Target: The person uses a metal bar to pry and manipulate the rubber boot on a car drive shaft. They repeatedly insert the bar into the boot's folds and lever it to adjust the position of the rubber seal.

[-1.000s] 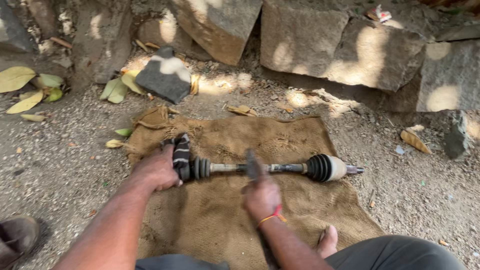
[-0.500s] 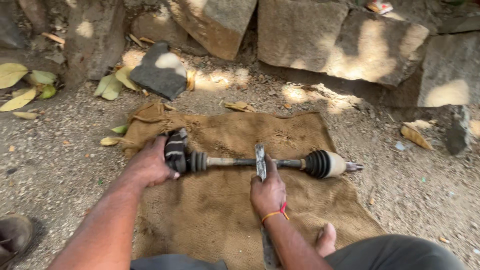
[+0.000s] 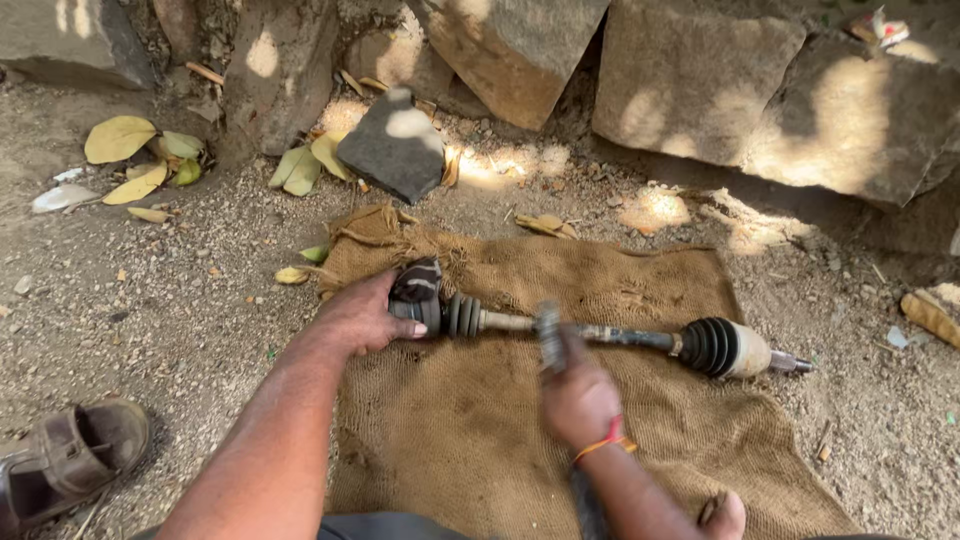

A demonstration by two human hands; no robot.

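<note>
1. Brown burlap sack [image 3: 480, 450] spread on gravel ground [image 3: 170, 300], rough stone blocks [image 3: 690, 80] behind
2. Greasy black metal axle shaft [image 3: 620, 337] lies on sack
3. Left hand [image 3: 362, 318] clasps its end; right hand [image 3: 578, 400] fisted around blurred metal tool [image 3: 549, 335]

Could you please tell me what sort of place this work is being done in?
Probably an outdoor, makeshift repair spot on bare ground: a drive axle lies on a burlap sack spread over gravel, with rough stone blocks and fallen leaves behind.
</note>
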